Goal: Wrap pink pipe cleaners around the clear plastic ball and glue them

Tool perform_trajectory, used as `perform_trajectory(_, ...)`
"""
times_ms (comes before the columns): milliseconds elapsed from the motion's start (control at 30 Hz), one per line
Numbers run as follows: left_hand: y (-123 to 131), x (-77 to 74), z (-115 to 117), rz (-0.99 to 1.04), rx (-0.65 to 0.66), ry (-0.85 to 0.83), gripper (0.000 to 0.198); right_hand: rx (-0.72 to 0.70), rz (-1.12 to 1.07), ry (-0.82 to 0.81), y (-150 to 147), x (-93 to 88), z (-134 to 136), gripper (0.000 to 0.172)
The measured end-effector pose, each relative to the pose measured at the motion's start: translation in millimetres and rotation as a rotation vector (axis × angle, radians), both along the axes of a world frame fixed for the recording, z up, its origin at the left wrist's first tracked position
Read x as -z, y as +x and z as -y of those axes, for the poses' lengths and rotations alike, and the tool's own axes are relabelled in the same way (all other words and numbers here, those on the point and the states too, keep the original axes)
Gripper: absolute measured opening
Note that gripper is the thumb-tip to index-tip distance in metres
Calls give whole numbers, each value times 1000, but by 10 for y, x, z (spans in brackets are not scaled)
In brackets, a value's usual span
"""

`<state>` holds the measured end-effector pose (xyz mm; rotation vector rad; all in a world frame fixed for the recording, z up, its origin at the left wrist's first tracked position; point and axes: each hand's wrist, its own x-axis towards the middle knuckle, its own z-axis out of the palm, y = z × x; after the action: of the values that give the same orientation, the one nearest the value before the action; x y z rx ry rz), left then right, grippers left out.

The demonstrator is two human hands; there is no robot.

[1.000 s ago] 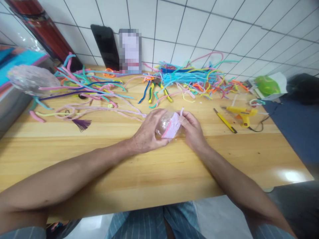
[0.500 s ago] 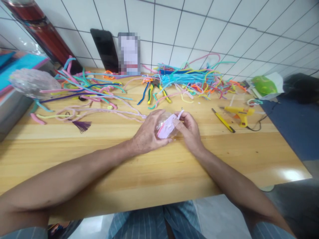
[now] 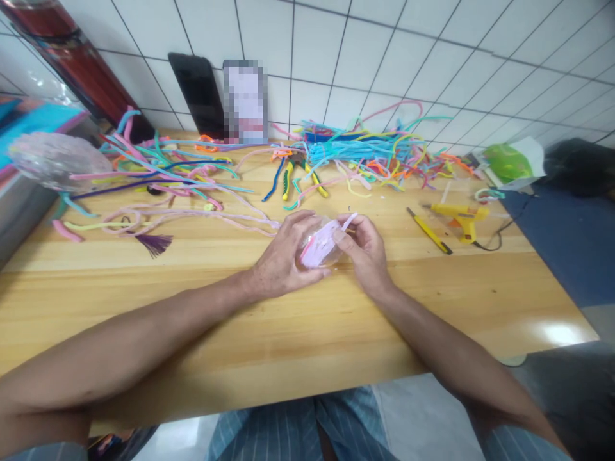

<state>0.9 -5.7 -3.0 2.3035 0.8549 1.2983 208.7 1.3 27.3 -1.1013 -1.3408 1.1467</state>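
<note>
My left hand (image 3: 277, 259) is curled around a rounded clear plastic piece (image 3: 335, 258) above the table's middle. Pale lilac fuzzy pipe cleaner (image 3: 319, 246) covers part of this piece, with a pink strand (image 3: 306, 248) along its left side. Thumb and fingers of my right hand (image 3: 369, 256) pinch the lilac pipe cleaner at the piece's right side, and a short lilac end (image 3: 350, 221) sticks up past them. Long pale pink pipe cleaners (image 3: 225, 216) stretch left over the table from beside my left hand. My palms hide part of the plastic piece.
Pipe cleaners in many colours (image 3: 355, 150) lie heaped by the tiled wall, with yellow-green pliers (image 3: 287, 179) in front. To the right are a yellow cutter (image 3: 429, 232) and a yellow glue gun (image 3: 461, 221). Two phones (image 3: 199, 96) lean on the wall; a purple tassel (image 3: 154, 243) lies left.
Both hands keep their hold on the plastic piece and pipe cleaner, with hardly any movement. The whole view has shifted slightly.
</note>
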Motion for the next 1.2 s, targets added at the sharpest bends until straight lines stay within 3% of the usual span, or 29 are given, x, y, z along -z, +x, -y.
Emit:
perform_trajectory(267,-7,-26,7,31,9,3,67,-5,2,4,-7,-2,7,41)
perform_trajectory(600,-53,-76,13,9,45,-54,53,-3,21,0,-11,-1,-2,42)
perform_trajectory(800,-43,-60,2,12,24,-40,59,-7,17,15,-18,-6,-11,42)
perform_trajectory(1200,-46,-63,-21,9,-26,-19,50,-25,-41,-10,-20,21,-41,41)
